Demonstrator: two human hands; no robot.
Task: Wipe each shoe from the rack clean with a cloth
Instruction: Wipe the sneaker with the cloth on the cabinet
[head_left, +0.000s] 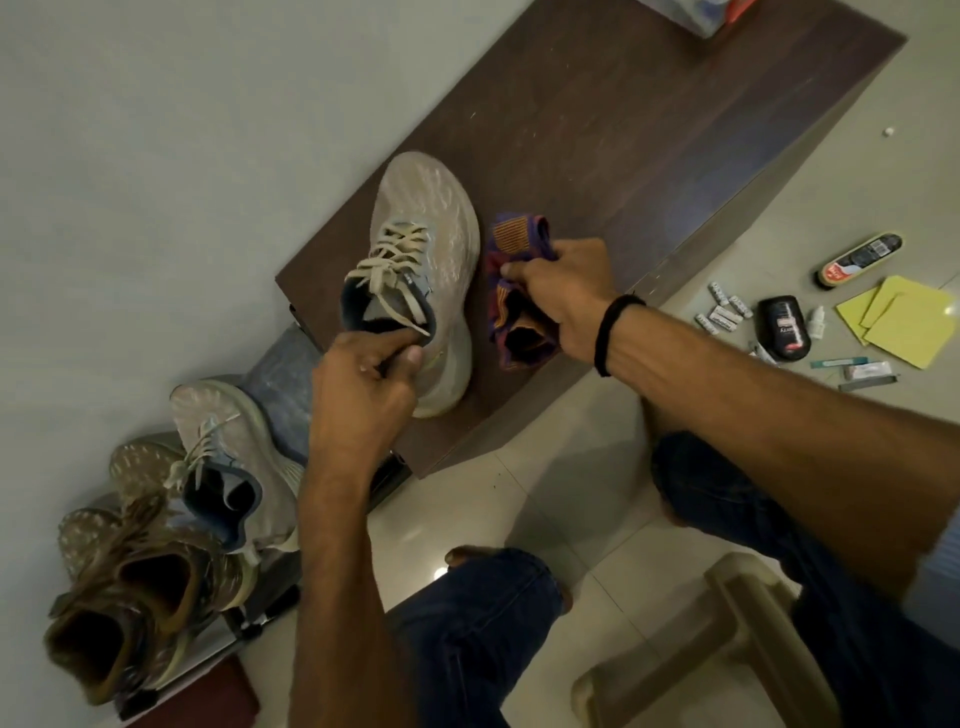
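A beige sneaker with pale laces stands on the dark wooden cabinet top. My left hand grips its heel collar. Just right of the shoe lies a purple and orange cloth, and my right hand pinches it against the cabinet top. The matching beige sneaker sits on the shoe rack at lower left, beside a pair of brown sneakers.
A wall runs along the left. On the tiled floor at right lie a shoe polish bottle, a black container, several small tubes and yellow sheets. A beige plastic stool stands by my knees.
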